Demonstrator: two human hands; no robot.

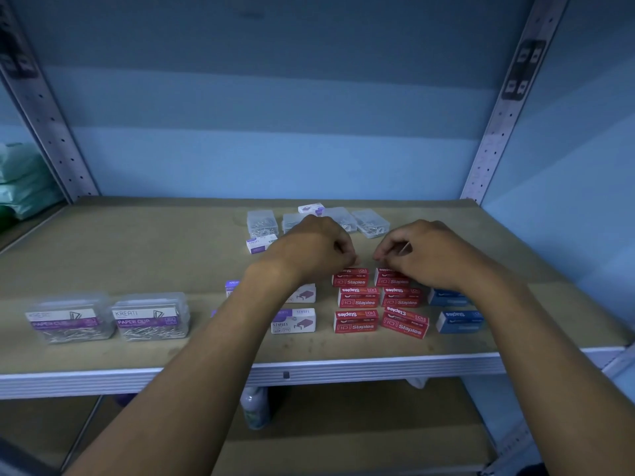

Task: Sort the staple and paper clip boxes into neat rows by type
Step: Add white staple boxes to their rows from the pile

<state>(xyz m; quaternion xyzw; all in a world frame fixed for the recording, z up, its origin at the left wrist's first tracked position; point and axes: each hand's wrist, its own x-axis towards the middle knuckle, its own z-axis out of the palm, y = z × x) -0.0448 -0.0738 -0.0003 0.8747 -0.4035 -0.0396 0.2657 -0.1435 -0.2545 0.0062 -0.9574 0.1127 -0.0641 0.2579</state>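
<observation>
Six red staple boxes [379,300] sit in two short columns at the shelf's centre, the one at five o'clock [406,322] skewed out of line; white-and-purple staple boxes [293,320] lie at nine o'clock of them, blue boxes [455,312] at three, clear paper clip cases [263,223] at twelve, two larger paper clip tubs [110,319] far at nine. Both hands hover at the red block's far edge, wrists arched; the left hand [314,249] and right hand [424,252] show fingers curled inward, tips nearly meeting, and whether they pinch anything cannot be told. A careless nudge could knock the squared columns askew across the wooden shelf [137,249].
</observation>
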